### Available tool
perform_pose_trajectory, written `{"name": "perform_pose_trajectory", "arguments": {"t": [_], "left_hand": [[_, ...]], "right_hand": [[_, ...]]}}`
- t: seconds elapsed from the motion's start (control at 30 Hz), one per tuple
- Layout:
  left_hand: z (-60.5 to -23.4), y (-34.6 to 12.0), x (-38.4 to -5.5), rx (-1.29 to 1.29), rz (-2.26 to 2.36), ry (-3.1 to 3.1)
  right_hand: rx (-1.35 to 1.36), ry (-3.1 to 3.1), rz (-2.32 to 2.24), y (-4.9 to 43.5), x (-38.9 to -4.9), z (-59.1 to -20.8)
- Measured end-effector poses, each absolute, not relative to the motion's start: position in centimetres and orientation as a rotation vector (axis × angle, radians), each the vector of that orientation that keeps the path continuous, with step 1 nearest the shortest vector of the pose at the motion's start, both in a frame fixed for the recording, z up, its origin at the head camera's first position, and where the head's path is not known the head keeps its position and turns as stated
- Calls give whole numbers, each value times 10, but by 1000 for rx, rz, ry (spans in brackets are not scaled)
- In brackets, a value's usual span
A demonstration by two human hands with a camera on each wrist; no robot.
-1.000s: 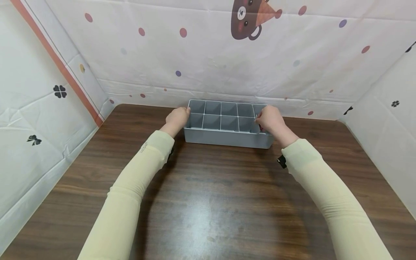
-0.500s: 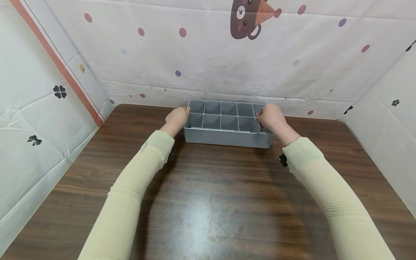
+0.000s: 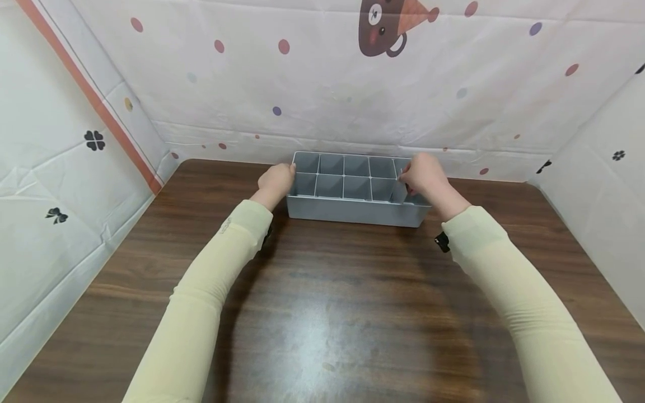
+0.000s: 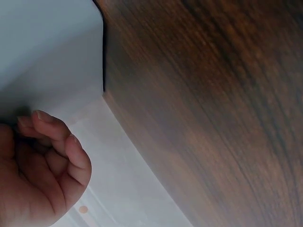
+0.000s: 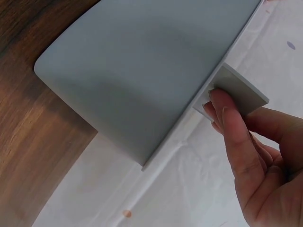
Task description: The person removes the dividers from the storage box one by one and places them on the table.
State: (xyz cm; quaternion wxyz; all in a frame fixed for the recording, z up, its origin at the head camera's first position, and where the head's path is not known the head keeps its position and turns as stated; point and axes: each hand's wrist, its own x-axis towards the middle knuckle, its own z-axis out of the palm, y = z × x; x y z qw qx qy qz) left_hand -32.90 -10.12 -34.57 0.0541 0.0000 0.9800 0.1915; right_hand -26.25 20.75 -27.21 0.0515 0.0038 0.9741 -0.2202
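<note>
A long grey divided box (image 3: 353, 211) stands on the table, its compartments in two rows. At its left end my left hand (image 3: 276, 182) grips the rim, thumb on top; in the left wrist view the fingers (image 4: 52, 127) curl against the outer end wall. Over the right end, my right hand (image 3: 422, 176) pinches a thin grey divider panel (image 5: 236, 92) between thumb and fingers. Part of that panel sticks up above the box rim in the right wrist view; its lower part is hidden behind the box wall.
Dark wood tabletop (image 3: 332, 302) stretches in front of the box. A white patterned cloth (image 3: 322, 73) hangs close behind it, with more cloth at the left and right sides.
My right hand has risen slightly and shifted a little right, with the divider panel in its fingers. The left hand stays at the box's left end.
</note>
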Motion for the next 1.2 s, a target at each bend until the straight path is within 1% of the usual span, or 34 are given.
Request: {"name": "perform_pose_trajectory", "arguments": {"t": [0.87,1.2], "left_hand": [[-343,-98,-326,-38,581,2967],[-344,-100,-326,-47,590,2970]], "right_hand": [[72,2958,-759,209,-260,-261],[45,2954,-786,211,-261,-256]]}}
